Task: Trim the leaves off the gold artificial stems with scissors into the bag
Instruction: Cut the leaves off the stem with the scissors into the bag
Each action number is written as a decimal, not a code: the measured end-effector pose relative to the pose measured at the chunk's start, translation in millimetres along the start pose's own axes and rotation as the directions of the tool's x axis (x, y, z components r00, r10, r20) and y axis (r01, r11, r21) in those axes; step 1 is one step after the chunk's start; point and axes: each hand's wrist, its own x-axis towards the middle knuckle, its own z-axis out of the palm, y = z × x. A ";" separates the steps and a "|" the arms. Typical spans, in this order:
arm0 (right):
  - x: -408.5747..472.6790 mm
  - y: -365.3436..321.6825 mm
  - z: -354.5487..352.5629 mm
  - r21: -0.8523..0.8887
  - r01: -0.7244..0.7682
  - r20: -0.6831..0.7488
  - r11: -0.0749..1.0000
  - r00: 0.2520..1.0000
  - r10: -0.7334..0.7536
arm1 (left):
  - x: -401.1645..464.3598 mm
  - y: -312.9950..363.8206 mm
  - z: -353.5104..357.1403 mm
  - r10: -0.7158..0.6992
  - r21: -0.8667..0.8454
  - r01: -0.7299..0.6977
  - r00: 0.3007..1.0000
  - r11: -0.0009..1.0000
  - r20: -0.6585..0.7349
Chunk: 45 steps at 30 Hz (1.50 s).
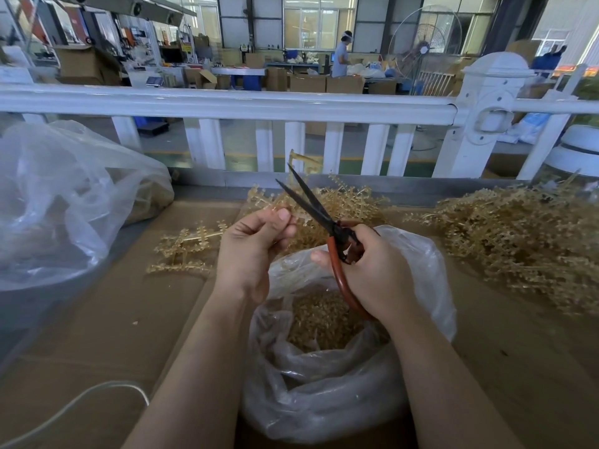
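My left hand pinches a gold artificial stem and holds it up over the clear plastic bag. My right hand grips the red-handled scissors. Their black blades are spread apart, pointing up and away beside my left thumb, with the stem's leaves around them. The bag stands open between my forearms and holds a heap of cut gold leaves.
A big pile of gold stems lies on the cardboard-covered table at the right. A few stems lie left of my hand. A large clear bag bulges at far left. A white railing runs behind the table. A white cable lies at the lower left.
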 end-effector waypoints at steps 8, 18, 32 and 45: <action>1.4 4.4 -0.7 -0.216 0.074 -0.020 0.974 0.997 -0.080 | 0.9 -5.0 1.6 0.120 0.136 -0.126 0.991 0.983 0.054; 0.7 4.4 -3.0 -0.262 0.077 -0.012 0.962 0.996 -0.083 | 1.9 -7.8 0.8 0.110 0.150 -0.114 0.993 0.982 0.038; -2.8 4.4 -2.7 -0.219 0.109 -0.099 0.970 0.986 -0.133 | 0.6 -4.7 1.3 0.090 0.109 -0.101 0.991 0.989 0.103; -2.4 1.3 -4.2 -0.271 0.113 -0.105 0.956 0.984 -0.146 | 1.7 -6.5 0.8 0.166 0.179 -0.169 0.986 0.969 0.031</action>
